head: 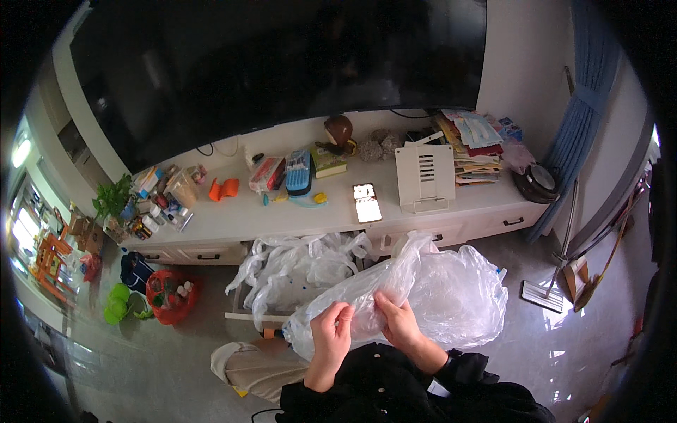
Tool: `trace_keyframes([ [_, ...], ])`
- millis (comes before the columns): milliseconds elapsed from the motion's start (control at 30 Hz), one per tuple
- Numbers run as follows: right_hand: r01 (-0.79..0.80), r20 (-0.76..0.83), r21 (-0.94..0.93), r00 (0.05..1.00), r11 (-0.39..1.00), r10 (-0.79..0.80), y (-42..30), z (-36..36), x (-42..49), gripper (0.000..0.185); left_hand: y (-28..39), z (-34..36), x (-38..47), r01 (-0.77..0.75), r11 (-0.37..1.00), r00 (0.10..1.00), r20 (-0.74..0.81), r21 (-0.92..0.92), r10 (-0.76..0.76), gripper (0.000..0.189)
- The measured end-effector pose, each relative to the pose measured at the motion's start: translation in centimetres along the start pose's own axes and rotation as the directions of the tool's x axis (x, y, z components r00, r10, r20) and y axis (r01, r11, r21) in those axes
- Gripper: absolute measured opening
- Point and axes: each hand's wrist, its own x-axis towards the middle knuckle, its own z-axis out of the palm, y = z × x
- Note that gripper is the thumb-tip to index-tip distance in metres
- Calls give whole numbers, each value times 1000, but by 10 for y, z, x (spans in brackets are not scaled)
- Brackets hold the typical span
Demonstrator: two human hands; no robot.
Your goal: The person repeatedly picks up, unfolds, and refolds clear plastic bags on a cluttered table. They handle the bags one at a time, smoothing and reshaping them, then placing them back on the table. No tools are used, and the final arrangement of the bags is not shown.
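A large translucent plastic bag (pixel 457 299) spreads over my lap and bulges out to the right. My right hand (pixel 401 323) grips a gathered part of it between thumb and fingers, and a fold of film stands up above that hand. To the left, my left hand (pixel 332 330) has its fingers curled against the film, seemingly pinching it; its fingertips are partly hidden. Beyond the hands, an open drawer (pixel 264 316) is heaped with crumpled clear plastic bags (pixel 312 259), some hanging over its front and side.
On the white cabinet (pixel 232 222) lie a lit phone (pixel 367 203), a white metal stand (pixel 426 177), a blue case (pixel 299 173) and small bottles (pixel 151 222). A red bag (pixel 172 304) sits on the floor left; a flat mop (pixel 543 296) and broom (pixel 587 293) stand right.
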Motion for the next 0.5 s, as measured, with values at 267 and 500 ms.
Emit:
trace_keyframes([
  [267,105,131,-155,988,982,-85,-22,-17,-4,18,-14,-6,-8,240,671,799,-250,-701,-547,19],
  [500,223,-32,8,974,975,-223,-48,-47,-2,4,-10,-55,-2,41,514,799,-281,-857,-532,29],
])
